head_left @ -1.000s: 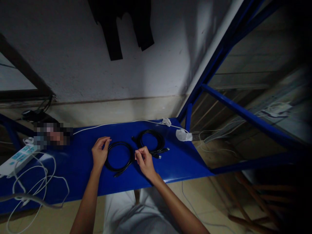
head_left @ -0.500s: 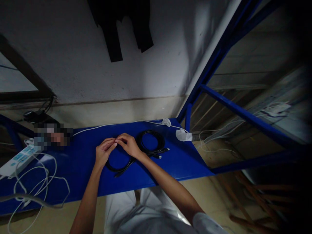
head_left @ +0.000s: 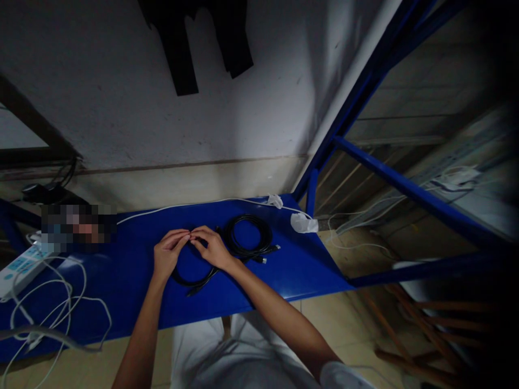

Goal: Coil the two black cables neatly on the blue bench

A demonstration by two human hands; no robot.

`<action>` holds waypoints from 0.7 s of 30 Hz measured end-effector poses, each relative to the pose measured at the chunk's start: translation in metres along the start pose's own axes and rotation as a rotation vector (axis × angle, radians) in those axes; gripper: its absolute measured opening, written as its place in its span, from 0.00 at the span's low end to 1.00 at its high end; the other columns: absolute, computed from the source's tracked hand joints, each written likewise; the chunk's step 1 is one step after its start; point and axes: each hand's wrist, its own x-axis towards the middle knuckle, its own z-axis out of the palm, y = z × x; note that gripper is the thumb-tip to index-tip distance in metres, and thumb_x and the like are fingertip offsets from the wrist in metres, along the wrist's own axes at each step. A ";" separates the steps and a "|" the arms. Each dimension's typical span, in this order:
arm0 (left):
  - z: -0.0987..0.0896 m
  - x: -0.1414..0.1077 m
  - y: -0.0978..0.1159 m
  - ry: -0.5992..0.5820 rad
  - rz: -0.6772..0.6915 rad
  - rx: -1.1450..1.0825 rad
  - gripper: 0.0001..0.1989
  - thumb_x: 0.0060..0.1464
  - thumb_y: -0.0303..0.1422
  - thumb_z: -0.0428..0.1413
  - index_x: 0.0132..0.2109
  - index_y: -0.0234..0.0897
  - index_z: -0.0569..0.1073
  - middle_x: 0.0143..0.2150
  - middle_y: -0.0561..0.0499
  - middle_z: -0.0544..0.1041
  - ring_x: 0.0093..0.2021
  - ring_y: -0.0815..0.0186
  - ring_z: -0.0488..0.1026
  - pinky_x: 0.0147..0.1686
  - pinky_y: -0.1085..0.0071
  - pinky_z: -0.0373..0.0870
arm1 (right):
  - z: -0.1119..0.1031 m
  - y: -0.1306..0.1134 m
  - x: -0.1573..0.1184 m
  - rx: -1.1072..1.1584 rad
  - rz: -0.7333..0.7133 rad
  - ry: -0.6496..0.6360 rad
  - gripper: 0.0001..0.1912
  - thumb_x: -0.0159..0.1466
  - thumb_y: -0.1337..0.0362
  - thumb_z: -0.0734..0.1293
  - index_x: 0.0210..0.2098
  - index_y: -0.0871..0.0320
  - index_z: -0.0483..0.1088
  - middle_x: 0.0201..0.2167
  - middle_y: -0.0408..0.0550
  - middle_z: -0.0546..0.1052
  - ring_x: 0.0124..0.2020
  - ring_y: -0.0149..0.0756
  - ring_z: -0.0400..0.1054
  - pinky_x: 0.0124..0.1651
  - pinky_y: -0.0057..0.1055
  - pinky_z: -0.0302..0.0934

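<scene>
Both hands meet fingertip to fingertip above a loop of black cable lying on the blue table. The fingers of my left hand are pinched together. My right hand pinches too, its thumb and forefinger close to the left fingertips. Whatever is between the fingers is too small to make out. A thicker coil of black cable rests just right of my right hand. Two cable ends with metal-tipped plugs, a nearer plug and a farther plug, stick out to its right.
The blue table runs along the wall. At left are a white power strip, tangled white cords and a pixelated patch. A white cable follows the back edge to white wrapped bits. Blue frame bars stand at right.
The view has shifted slightly, so the scene sits a little farther left. My right hand has lowered a little and its fingers have changed pose; the fingertips stay together over the cable.
</scene>
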 end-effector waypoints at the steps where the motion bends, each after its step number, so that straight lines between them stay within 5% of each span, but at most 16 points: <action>1: 0.000 0.000 0.000 0.005 0.002 0.002 0.11 0.60 0.42 0.67 0.44 0.41 0.86 0.50 0.43 0.83 0.49 0.55 0.83 0.55 0.55 0.83 | 0.001 0.000 -0.001 0.012 0.000 -0.002 0.09 0.75 0.66 0.68 0.53 0.55 0.77 0.53 0.53 0.79 0.54 0.38 0.77 0.61 0.37 0.72; 7: -0.001 0.002 -0.002 0.048 0.005 0.004 0.12 0.61 0.42 0.66 0.43 0.39 0.83 0.48 0.43 0.84 0.50 0.56 0.83 0.57 0.56 0.81 | 0.002 0.002 -0.004 0.094 0.045 0.000 0.13 0.74 0.67 0.67 0.57 0.56 0.72 0.53 0.52 0.76 0.48 0.34 0.80 0.56 0.34 0.75; 16: -0.024 0.010 -0.028 0.428 -0.102 0.024 0.17 0.60 0.43 0.66 0.48 0.34 0.82 0.44 0.43 0.86 0.44 0.57 0.85 0.54 0.55 0.82 | -0.004 -0.009 0.000 0.043 0.069 0.054 0.08 0.77 0.64 0.64 0.52 0.56 0.73 0.49 0.52 0.78 0.46 0.35 0.79 0.53 0.35 0.74; 21: -0.036 0.011 -0.037 0.457 -0.100 0.089 0.15 0.60 0.41 0.66 0.47 0.34 0.83 0.43 0.42 0.86 0.45 0.56 0.85 0.55 0.55 0.81 | -0.008 -0.016 0.001 0.033 0.050 0.097 0.08 0.78 0.62 0.63 0.50 0.55 0.73 0.45 0.50 0.79 0.43 0.36 0.78 0.53 0.36 0.73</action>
